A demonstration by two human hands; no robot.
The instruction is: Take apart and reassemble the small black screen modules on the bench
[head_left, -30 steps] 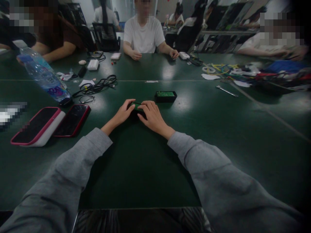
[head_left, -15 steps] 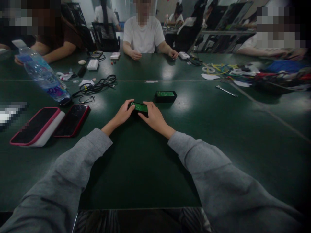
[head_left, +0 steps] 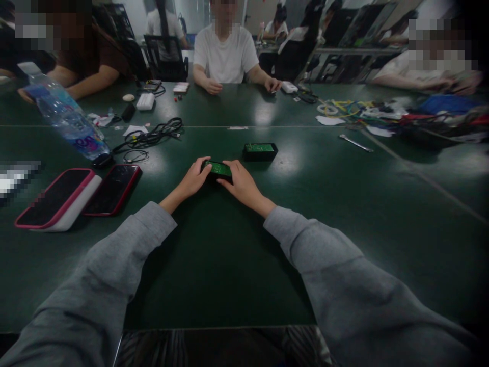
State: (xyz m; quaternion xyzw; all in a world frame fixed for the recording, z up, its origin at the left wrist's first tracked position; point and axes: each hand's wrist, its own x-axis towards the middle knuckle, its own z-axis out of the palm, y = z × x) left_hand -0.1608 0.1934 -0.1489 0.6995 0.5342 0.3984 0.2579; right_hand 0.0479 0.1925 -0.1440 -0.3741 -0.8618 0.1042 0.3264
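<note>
Between my hands, low over or on the green table, is a small black box with a green circuit board (head_left: 219, 168) showing in its top. My left hand (head_left: 194, 178) grips its left end, the thumb on the near upper edge. Around its right end my right hand (head_left: 241, 182) is closed, with the thumb along the near side. Whether the box's underside touches the table is hidden. A second black box with a green circuit board (head_left: 260, 151) stands on the table just beyond and right of my right hand.
Left are two red-edged phones (head_left: 114, 189) (head_left: 57, 198), one on a white object, a tilted water bottle (head_left: 71, 117) and black cables (head_left: 156, 136). A wrench (head_left: 356, 143) lies right, before a heap of wires (head_left: 367, 109). Across the table (head_left: 217, 275) sits a person in white (head_left: 227, 53).
My hands and the box between them stay practically where they were. Across the table, the seated person's hand near the white adapter has shifted slightly.
</note>
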